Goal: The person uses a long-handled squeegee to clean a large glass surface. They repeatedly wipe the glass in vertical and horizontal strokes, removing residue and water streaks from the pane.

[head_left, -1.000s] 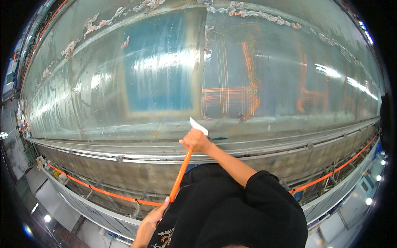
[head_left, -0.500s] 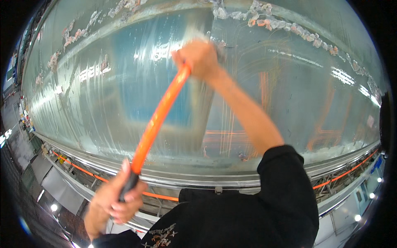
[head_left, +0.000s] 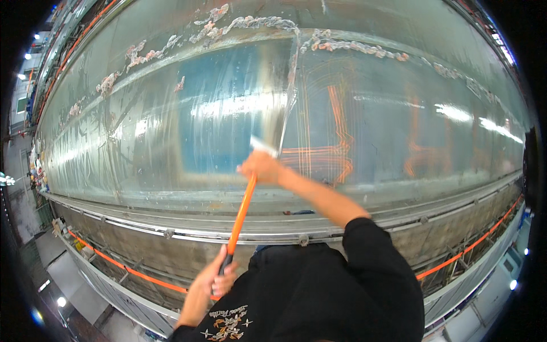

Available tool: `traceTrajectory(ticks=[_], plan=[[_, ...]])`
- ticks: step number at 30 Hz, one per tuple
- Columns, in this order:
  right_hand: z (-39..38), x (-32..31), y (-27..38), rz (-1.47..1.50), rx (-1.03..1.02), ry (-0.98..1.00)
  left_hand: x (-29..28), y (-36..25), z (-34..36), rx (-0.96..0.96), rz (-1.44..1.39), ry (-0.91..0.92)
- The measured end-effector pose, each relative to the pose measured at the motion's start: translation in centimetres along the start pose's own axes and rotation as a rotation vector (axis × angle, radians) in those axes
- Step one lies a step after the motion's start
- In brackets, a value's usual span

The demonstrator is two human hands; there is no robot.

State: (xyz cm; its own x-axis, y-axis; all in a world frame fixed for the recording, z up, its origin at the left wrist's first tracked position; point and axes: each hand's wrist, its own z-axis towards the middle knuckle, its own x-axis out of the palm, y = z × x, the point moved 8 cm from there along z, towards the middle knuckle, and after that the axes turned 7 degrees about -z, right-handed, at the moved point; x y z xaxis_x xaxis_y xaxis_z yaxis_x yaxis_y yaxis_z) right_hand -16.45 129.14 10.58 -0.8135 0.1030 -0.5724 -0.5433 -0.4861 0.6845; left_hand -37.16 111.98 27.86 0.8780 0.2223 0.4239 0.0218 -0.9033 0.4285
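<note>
My right hand [head_left: 261, 167] is closed round the upper end of an orange pole [head_left: 244, 205], just below a pale scraper blade [head_left: 262, 145] that is partly behind the hand. My left hand [head_left: 219, 273] grips the pole's black lower handle. The blade is on or just over a large, wet, glassy sheet [head_left: 131, 142], beside a blue rectangle [head_left: 219, 131] and a vertical seam. Orange streaks [head_left: 341, 154] mark the surface to the right. Crumbly pale residue [head_left: 370, 48] runs in lines along the far part.
A metal rail [head_left: 142, 227] runs along the near edge, with an orange bar [head_left: 145, 276] and grey framework below it. Small items [head_left: 40, 174] crowd the far left end. Lights and pale panels show at the rim.
The scraper head and my right hand went far up the sheet half a second ago and are now back nearer me, though higher than at first. My left hand keeps hold.
</note>
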Motion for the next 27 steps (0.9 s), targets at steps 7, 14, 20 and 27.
traceTrajectory(ticks=[7, 14, 20, 27], plan=[[-9.4, 6.3, 15.3, 0.026, 0.158, -0.079, -18.6, 14.6, -3.0, 0.048, -0.041, -0.588], [-7.0, -0.3, 6.4, -0.003, 0.097, -0.141, -4.4, 7.4, -2.9, -0.096, 0.220, -0.855], [-0.6, -5.8, -3.0, -0.103, 0.129, -0.303, 8.6, -2.7, -2.3, -0.179, 0.096, -0.288], [12.2, -17.0, -22.8, -0.301, 0.036, -0.412, 23.6, -20.4, 1.8, -0.083, 0.038, -0.029]])
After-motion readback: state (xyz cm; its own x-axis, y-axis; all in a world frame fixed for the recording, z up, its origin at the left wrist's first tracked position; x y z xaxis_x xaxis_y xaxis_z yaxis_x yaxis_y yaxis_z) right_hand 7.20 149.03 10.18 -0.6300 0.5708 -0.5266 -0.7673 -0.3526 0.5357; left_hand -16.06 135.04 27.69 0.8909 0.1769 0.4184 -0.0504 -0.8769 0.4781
